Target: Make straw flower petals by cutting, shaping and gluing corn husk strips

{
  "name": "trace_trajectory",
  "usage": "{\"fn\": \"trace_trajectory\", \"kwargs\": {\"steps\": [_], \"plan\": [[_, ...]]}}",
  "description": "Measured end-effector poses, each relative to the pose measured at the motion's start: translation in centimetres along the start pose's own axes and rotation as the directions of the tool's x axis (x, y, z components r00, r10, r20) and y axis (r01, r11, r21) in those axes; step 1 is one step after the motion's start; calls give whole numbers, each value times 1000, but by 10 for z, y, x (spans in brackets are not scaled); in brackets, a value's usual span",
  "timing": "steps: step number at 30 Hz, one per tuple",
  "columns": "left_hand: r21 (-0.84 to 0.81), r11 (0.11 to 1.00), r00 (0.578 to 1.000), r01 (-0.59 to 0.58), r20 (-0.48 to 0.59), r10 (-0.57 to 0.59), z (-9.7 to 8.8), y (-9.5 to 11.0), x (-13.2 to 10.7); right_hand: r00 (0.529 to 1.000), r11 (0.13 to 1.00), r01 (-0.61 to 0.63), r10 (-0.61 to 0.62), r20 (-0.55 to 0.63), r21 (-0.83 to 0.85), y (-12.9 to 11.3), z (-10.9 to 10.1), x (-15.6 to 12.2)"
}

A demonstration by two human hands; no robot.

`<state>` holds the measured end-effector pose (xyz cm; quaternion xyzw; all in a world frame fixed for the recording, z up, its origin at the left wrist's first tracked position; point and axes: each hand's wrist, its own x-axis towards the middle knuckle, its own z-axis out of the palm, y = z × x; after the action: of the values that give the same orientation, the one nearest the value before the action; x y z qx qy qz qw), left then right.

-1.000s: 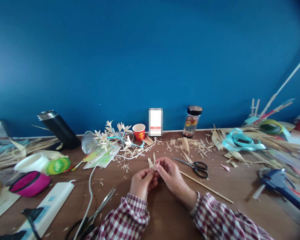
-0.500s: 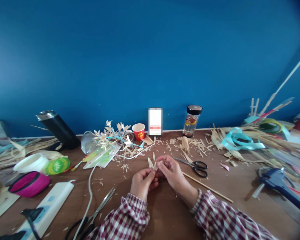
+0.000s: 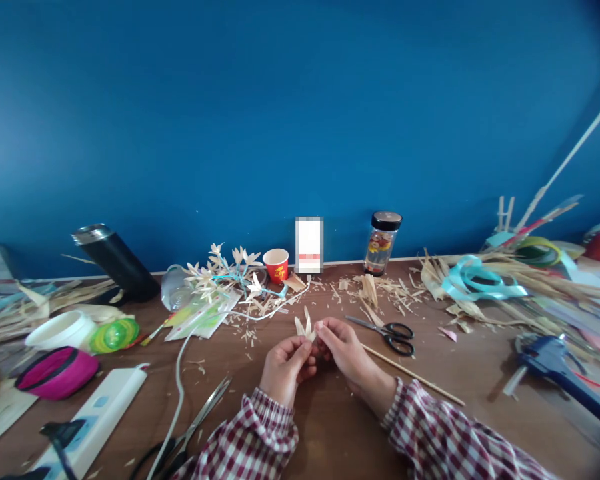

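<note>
Both my hands meet at the middle of the brown table (image 3: 330,433). My left hand (image 3: 285,367) is closed in a pinch on the base of a small pale husk flower (image 3: 304,327) with pointed petals standing up. My right hand (image 3: 343,347) is also closed, its fingertips pinching the same flower from the right. A thin wooden stick (image 3: 413,377) lies just right of my right wrist. Black-handled scissors (image 3: 387,333) lie beyond it.
Husk scraps (image 3: 370,290) litter the back of the table, with a bunch of finished husk flowers (image 3: 225,270), red paper cup (image 3: 276,265), glass jar (image 3: 383,243), black flask (image 3: 113,260). Blue glue gun (image 3: 555,363) right; power strip (image 3: 97,417), second scissors (image 3: 190,430), tape rolls (image 3: 113,333) left.
My right hand has shifted slightly on the flower, and the petals now stand a little higher and more spread. The view has drifted slightly; nothing else on the table moved.
</note>
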<state>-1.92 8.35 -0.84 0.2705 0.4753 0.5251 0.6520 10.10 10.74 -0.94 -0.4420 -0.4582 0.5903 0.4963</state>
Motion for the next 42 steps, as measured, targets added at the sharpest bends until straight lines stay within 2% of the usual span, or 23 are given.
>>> {"fn": "trace_trajectory", "kwargs": {"steps": [3, 8, 12, 20, 26, 30, 35, 39, 42], "plan": [[-21, 1000, 999, 10, -34, -11, -1, -1, 2, 999, 1000, 21, -21, 29, -12, 0, -2, 0], [-63, 998, 998, 22, -61, -26, -1, -1, 4, 990, 984, 125, -116, 77, -124, -5, -1, -2], [-61, 998, 996, 25, -87, -30, 0, 0, 4, 991, 983, 126, -118, 64, -132, -7, 0, -3], [-53, 999, 1000, 3, -29, -5, -1, 1, 1, 996, 996, 42, -36, 81, -73, 0, 0, -2], [-56, 997, 997, 60, -48, -63, -1, 2, 2, 992, 988, 111, -104, 66, -112, -3, 0, -3], [-53, 997, 999, 51, -15, -52, -2, 1, 3, 987, 972, 160, -154, 50, -172, -3, -1, -4], [-39, 999, 1000, -1, -11, 1, -2, 0, 3, 990, 982, 139, -136, 30, -125, 0, -2, -6], [-46, 999, 1000, 13, 2, -12, 0, 0, 3, 995, 992, 99, -98, 17, -77, -4, -4, -12], [-53, 999, 1000, 12, 26, -11, 1, 0, 1, 992, 988, 127, -125, 30, -87, -8, -7, -19]]}}
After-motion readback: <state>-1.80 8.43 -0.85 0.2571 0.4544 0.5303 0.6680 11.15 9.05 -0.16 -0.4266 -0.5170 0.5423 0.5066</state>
